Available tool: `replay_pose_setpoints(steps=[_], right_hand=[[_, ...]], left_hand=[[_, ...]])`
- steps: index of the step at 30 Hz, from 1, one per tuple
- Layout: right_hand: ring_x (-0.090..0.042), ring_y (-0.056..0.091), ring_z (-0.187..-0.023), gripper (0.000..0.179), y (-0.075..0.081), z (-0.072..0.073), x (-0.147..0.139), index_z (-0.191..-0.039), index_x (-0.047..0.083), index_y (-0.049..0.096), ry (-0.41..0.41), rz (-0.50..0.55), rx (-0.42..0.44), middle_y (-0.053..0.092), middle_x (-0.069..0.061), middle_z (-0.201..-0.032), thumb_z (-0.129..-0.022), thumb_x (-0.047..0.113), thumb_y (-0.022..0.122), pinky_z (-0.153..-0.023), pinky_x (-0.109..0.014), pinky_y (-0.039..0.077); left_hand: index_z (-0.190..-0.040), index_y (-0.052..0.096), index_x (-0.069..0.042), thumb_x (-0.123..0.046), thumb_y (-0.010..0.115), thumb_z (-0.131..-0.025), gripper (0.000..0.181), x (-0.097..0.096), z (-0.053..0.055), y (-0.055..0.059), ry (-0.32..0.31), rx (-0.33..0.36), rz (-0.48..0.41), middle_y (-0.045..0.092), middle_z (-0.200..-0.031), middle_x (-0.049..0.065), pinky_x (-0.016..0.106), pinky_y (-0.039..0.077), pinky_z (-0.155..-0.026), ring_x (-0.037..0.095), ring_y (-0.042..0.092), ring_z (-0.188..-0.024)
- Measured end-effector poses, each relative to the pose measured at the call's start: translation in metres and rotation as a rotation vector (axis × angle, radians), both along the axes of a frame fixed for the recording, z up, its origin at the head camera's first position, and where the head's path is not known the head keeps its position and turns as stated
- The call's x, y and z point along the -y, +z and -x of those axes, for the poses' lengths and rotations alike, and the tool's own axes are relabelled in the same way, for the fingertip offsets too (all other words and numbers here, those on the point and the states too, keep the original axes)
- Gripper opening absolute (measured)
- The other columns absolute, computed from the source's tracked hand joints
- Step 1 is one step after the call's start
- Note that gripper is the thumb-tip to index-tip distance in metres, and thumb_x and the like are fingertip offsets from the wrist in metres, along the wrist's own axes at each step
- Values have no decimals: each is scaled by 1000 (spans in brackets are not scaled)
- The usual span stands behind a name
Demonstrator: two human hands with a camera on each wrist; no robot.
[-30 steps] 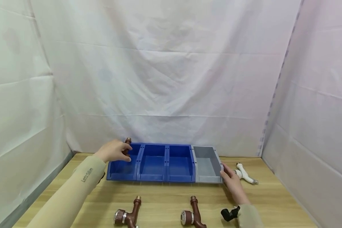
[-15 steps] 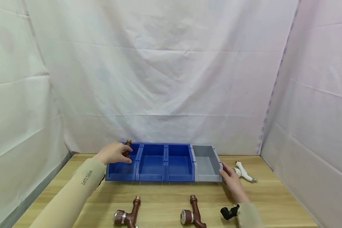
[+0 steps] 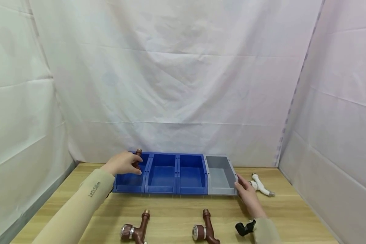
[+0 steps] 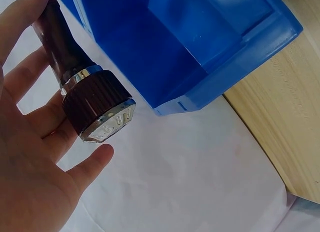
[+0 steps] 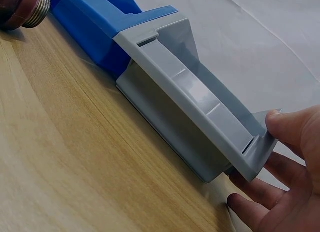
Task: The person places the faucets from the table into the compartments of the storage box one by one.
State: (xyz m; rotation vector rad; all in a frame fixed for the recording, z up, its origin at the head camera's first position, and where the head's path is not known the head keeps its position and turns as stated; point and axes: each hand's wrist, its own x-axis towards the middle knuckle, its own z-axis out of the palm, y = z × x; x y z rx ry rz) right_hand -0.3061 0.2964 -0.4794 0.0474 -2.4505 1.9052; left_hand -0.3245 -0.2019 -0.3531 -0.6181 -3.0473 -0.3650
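Observation:
My left hand (image 3: 122,164) holds a dark brown faucet (image 3: 138,154) over the leftmost blue bin (image 3: 129,187). In the left wrist view the faucet's ribbed knob (image 4: 97,102), with a silver collar and clear face, points away from the palm, beside the bin's wall. Thumb and fingers pinch its body. My right hand (image 3: 249,197) grips the front right corner of the grey bin (image 3: 222,190), thumb on the side rim and fingers beneath in the right wrist view. Two more blue bins (image 3: 161,189) join in one row between them.
Two brown faucets (image 3: 141,227) lie on the wooden table (image 3: 170,211) in front of the row; the other brown faucet (image 3: 210,230) is further right. A white faucet (image 3: 262,186) lies behind my right hand. White cloth (image 3: 183,84) hangs behind and at both sides.
My left hand and the faucet have shifted very slightly right over the leftmost bin. My right hand keeps its hold on the grey bin.

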Motion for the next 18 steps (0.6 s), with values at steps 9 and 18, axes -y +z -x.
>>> replay_pose_setpoints(steps=[9,18], right_hand=[[-28,23,-141,56,-2,2,0,-154,5,24,-2,-7,-1,22,-19,-157,-104,20,46,-108,-39,26],[-29,25,-140,56,-6,6,3,-153,6,26,-1,-16,-14,24,-19,-156,-104,21,48,-107,-36,29]], left_hand=[[-120,69,-10,-39,80,-78,52,2,2,-3,-15,-16,17,68,-102,1,47,50,-79,23,62,-90],[-118,70,-12,-39,81,-77,50,6,1,-9,6,-27,22,68,-102,1,48,50,-76,25,61,-91]])
